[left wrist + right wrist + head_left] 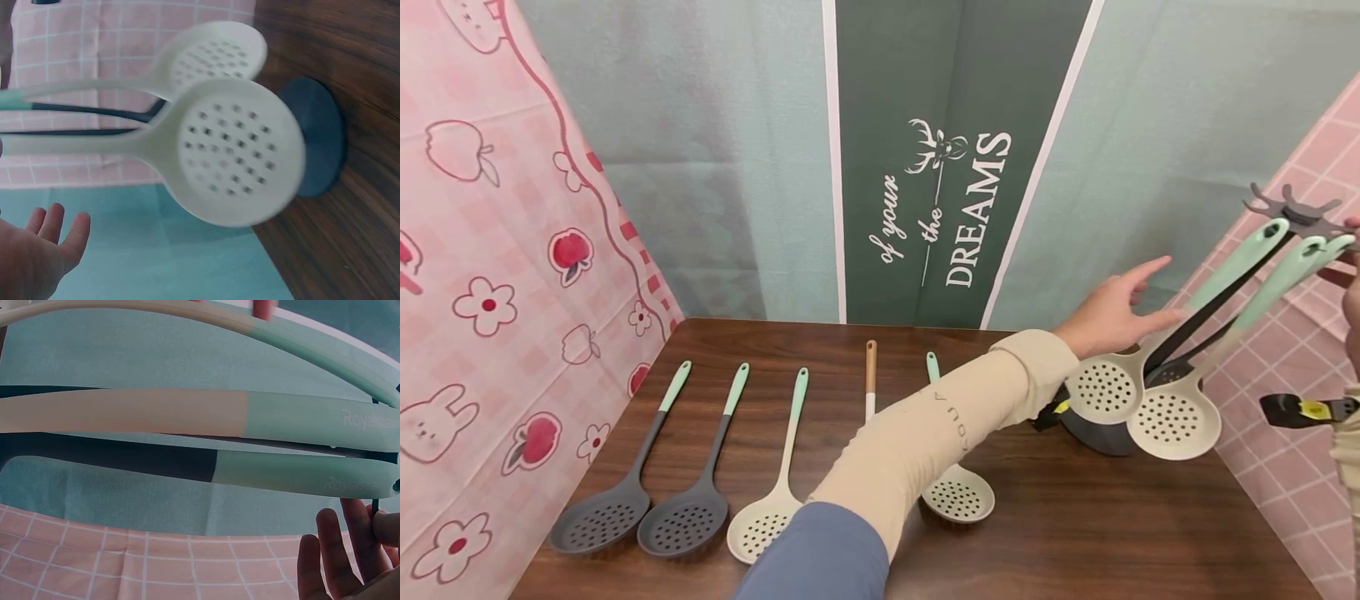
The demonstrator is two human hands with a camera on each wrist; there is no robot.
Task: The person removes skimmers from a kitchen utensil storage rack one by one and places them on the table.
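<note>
A dark rotating utensil rack (1300, 215) with curved hooks stands at the right. Cream skimmers with mint handles, one skimmer (1176, 421) and another skimmer (231, 150), hang from it, along with dark-stemmed utensils partly hidden behind. My left hand (1108, 312) reaches beside them with fingers spread, holding nothing; its fingers (53, 228) show apart from the skimmers in the left wrist view. At the right edge, my right hand (359, 556) is at the handle ends, thumb and index finger pinching a dark hook of the rack. Much of that hand is cut off.
On the brown table (1075, 533) lie a grey skimmer (598, 521), another grey skimmer (685, 517), a cream skimmer (767, 521) and a smaller cream skimmer (958, 496). A wooden-tipped handle (871, 375) disappears behind my left sleeve. The rack's dark round base (322, 137) rests on the table.
</note>
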